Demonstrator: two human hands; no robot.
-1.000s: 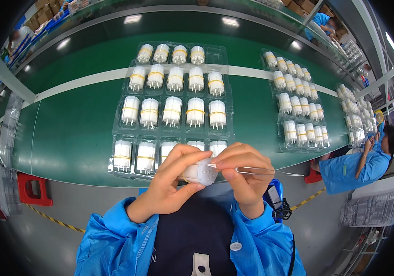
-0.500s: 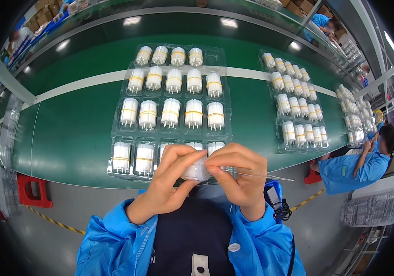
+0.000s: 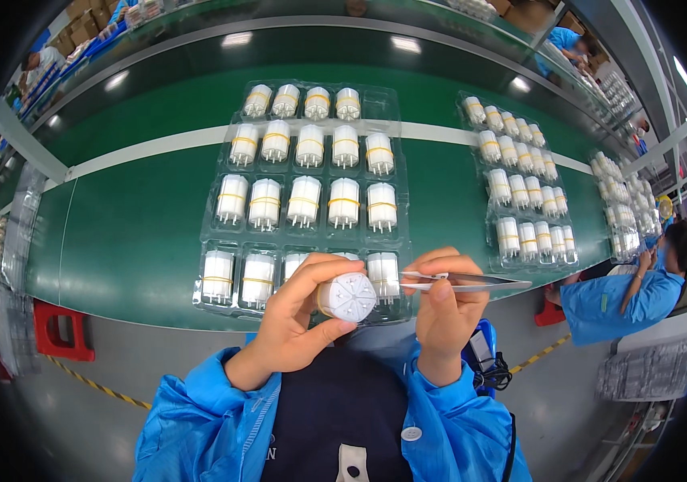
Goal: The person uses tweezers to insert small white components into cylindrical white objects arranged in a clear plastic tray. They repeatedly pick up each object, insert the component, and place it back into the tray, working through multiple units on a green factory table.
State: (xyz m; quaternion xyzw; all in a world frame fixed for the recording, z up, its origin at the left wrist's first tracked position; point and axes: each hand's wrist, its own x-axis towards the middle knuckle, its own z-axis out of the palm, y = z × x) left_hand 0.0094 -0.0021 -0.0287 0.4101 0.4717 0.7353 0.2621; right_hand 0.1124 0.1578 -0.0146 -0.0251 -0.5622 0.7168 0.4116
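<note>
My left hand (image 3: pixel 299 309) is closed round a white cylindrical part (image 3: pixel 350 298), its round end turned up toward me. That end face is divided into wedge-shaped sections with small openings. To the right, my right hand (image 3: pixel 449 301) grips a pair of metal tweezers (image 3: pixel 496 283), whose tips point left, a short gap from the cylinder. I cannot tell whether anything small sits between the tips. Just beyond my hands lies a clear plastic tray (image 3: pixel 383 98) holding rows of similar white cylinders with yellow bands and metal pins; my hands partly cover its nearest row.
Another filled tray (image 3: pixel 532 173) lies farther right on the green bench (image 3: pixel 134 233), with more beyond it. A co-worker in blue (image 3: pixel 624 293) is at the right. A red stool (image 3: pixel 64 331) stands at lower left; a blue bin (image 3: pixel 484 341) with black cable is beside my right arm.
My right hand has moved right, away from the cylinder, with the tweezers in it. The cylinder's end face, partly covered before, now shows fully. The view has shifted slightly.
</note>
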